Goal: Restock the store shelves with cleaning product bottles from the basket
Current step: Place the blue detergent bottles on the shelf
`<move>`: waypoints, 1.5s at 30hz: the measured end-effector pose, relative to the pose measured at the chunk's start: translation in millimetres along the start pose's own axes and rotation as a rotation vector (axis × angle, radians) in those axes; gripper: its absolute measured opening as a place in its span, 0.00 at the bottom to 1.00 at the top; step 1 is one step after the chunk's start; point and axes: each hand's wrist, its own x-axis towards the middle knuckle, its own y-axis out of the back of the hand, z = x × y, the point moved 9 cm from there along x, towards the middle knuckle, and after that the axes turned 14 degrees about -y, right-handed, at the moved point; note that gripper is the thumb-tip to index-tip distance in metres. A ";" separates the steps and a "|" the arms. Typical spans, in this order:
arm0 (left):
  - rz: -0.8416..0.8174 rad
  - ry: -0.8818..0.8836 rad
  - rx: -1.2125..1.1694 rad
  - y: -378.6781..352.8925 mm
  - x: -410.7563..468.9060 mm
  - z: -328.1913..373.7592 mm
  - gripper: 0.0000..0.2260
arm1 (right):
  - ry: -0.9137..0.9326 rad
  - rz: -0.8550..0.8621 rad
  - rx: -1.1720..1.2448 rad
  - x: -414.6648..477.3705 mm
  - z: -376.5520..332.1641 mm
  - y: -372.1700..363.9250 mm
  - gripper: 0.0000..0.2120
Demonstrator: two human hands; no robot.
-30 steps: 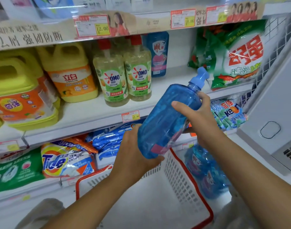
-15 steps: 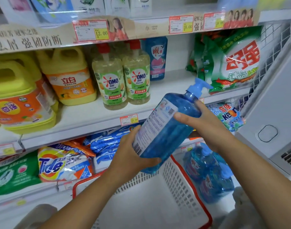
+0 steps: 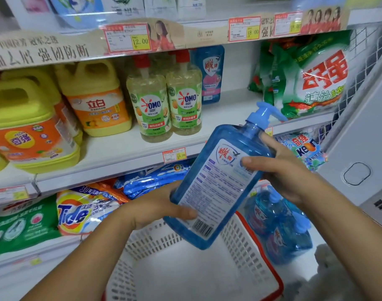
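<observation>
Blue and see-through, the pump bottle (image 3: 218, 181) is held between both hands above the basket (image 3: 235, 246), tilted so its pump head leans up and to the right toward the shelf. The left hand (image 3: 157, 205) cups the bottle's lower end, thumb pressed across the back label near the barcode; the right hand (image 3: 279, 168) wraps the upper body just under the neck, fingers curled over the label's edge. Both hands are closed firmly on it, and the back label faces the camera. Below, the white basket with its red rim looks empty. To its right, on the lower level, more blue pump bottles (image 3: 279, 227) of the same kind already stand together. The middle shelf (image 3: 124, 153) carries two green-labelled OMO bottles (image 3: 166, 103), yellow jugs (image 3: 94, 98) and a green detergent bag (image 3: 311, 79), with bare board between the OMO bottles and the bag. I judge this the carrying step: the bottle is lifted out but not yet placed. Next it probably needs righting, turning front outward, and setting down beside its matching bottles or in that gap.
</observation>
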 end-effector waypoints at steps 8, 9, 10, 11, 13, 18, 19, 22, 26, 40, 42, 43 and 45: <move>0.688 -0.226 0.320 10.5 -6.2 27.6 0.29 | 0.030 0.249 -0.049 5.0 4.2 -9.0 0.41; 0.727 -0.280 0.401 9.0 -4.1 30.4 0.30 | 0.038 0.275 -0.016 4.5 5.3 -9.7 0.43; 0.741 -0.297 0.463 6.4 -2.0 29.5 0.32 | 0.037 0.291 0.027 3.9 6.5 -10.0 0.44; 0.747 -0.289 0.496 4.0 -1.0 27.1 0.35 | 0.038 0.303 0.053 3.4 6.8 -9.4 0.43; 0.721 -0.274 0.501 0.8 0.0 21.7 0.39 | 0.051 0.313 0.053 2.5 4.4 -5.4 0.36; 0.387 -0.210 0.231 3.4 3.9 16.7 0.38 | 0.072 0.213 0.067 4.8 -4.3 1.2 0.33; 0.311 -0.191 0.061 2.7 5.9 12.7 0.37 | 0.070 0.179 0.069 5.8 -5.2 1.1 0.34; 0.108 -0.173 -0.299 -7.9 8.9 8.1 0.38 | 0.085 0.043 0.111 6.9 -9.1 -5.3 0.34; 0.129 -0.227 -0.340 -10.6 9.1 6.2 0.40 | 0.056 -0.048 0.103 8.4 -5.7 -18.2 0.35; 0.458 -0.136 0.265 -0.3 5.0 3.4 0.51 | 0.032 0.345 0.047 -6.5 5.4 2.0 0.40; 0.337 -0.102 0.091 3.6 8.3 0.4 0.43 | 0.052 0.269 0.040 -7.4 0.5 -1.0 0.40; 0.258 -0.084 -0.007 0.1 9.3 0.0 0.38 | 0.052 0.231 0.051 -6.6 -0.3 -2.6 0.39; 0.133 -0.071 -0.162 -10.6 10.1 3.3 0.29 | 0.040 0.165 0.087 -3.1 0.8 -4.2 0.40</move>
